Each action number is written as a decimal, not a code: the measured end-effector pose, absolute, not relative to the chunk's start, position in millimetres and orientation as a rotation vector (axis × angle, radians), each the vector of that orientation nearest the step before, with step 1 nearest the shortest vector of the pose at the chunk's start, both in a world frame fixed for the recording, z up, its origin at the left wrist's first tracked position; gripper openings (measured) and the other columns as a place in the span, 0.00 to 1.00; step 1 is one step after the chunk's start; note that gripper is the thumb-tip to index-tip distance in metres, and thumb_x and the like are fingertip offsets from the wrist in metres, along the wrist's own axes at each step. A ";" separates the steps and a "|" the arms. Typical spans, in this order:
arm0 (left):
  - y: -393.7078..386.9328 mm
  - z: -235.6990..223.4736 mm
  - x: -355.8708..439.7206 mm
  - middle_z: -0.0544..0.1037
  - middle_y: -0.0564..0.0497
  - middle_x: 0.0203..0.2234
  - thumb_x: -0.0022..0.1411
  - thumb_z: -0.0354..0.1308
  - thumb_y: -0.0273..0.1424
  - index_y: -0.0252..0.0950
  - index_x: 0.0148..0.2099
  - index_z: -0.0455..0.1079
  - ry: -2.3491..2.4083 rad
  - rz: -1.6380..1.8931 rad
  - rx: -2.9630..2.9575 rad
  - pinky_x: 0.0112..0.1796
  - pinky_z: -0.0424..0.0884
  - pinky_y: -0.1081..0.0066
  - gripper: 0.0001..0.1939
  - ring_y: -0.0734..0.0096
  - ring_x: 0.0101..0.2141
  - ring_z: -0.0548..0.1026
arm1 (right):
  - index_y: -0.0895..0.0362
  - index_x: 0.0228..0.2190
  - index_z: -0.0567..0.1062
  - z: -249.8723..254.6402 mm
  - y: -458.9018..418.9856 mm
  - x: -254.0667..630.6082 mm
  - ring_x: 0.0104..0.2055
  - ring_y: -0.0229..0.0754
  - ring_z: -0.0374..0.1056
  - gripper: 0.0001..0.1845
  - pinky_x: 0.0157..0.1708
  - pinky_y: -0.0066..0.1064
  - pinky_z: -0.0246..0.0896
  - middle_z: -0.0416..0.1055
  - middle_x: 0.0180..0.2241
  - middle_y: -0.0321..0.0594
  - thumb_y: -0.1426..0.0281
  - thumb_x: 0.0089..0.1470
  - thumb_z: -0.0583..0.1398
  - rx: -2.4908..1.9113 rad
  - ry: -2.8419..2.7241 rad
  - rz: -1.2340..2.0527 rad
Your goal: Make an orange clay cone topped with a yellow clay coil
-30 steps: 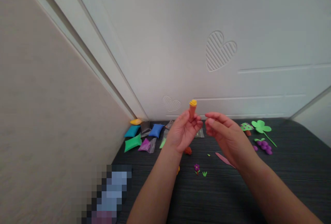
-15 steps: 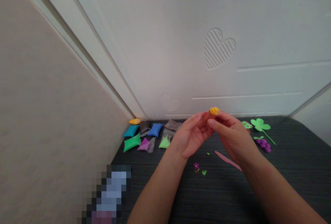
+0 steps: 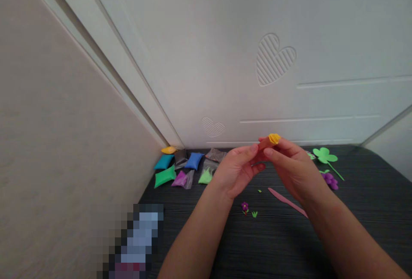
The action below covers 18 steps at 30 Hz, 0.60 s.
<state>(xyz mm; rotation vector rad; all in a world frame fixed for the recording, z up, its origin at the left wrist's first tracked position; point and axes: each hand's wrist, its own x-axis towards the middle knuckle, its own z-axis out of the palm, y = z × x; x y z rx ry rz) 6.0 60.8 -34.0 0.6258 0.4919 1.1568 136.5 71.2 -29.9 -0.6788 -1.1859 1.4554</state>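
A: Cone position?
B: Orange cone [image 3: 264, 144] with yellow top [image 3: 274, 138]: tilted, right of frame centre, above the dark table [image 3: 267, 244].
A: Grip?
B: Left hand [image 3: 237, 171] closed on its lower end. Right hand [image 3: 292, 167] curled about the yellow top; cannot tell whether it grips.
A: Nearby?
B: Pink knife [image 3: 287, 202], lower right; purple flower [image 3: 245, 206], lower centre.

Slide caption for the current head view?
Left hand and right hand hold a yellow-topped orange piece above a dark tabletop, where a pink tool lies.
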 end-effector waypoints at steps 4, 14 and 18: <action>59.4 -32.8 7.7 0.79 0.47 0.39 0.54 0.63 0.34 0.33 0.41 0.76 0.503 1.165 0.626 0.39 0.66 0.72 0.12 0.71 0.39 0.74 | 0.47 0.32 0.79 -28.6 70.7 137.3 0.42 0.38 0.66 0.07 0.50 0.33 0.57 0.71 0.36 0.33 0.68 0.47 0.65 -0.674 -1.176 1.469; 58.2 -29.2 3.5 0.79 0.46 0.34 0.55 0.62 0.31 0.32 0.39 0.77 0.574 1.160 0.646 0.36 0.66 0.73 0.10 0.71 0.35 0.74 | 0.48 0.32 0.79 -25.1 71.8 141.6 0.43 0.40 0.66 0.07 0.52 0.38 0.55 0.72 0.36 0.33 0.68 0.47 0.65 -0.697 -1.149 1.459; 58.1 -29.3 4.8 0.79 0.46 0.33 0.54 0.62 0.30 0.31 0.37 0.77 0.597 1.172 0.639 0.36 0.66 0.73 0.09 0.72 0.34 0.74 | 0.48 0.33 0.79 -25.0 71.6 141.8 0.43 0.41 0.66 0.08 0.52 0.38 0.55 0.72 0.36 0.34 0.68 0.46 0.65 -0.701 -1.144 1.464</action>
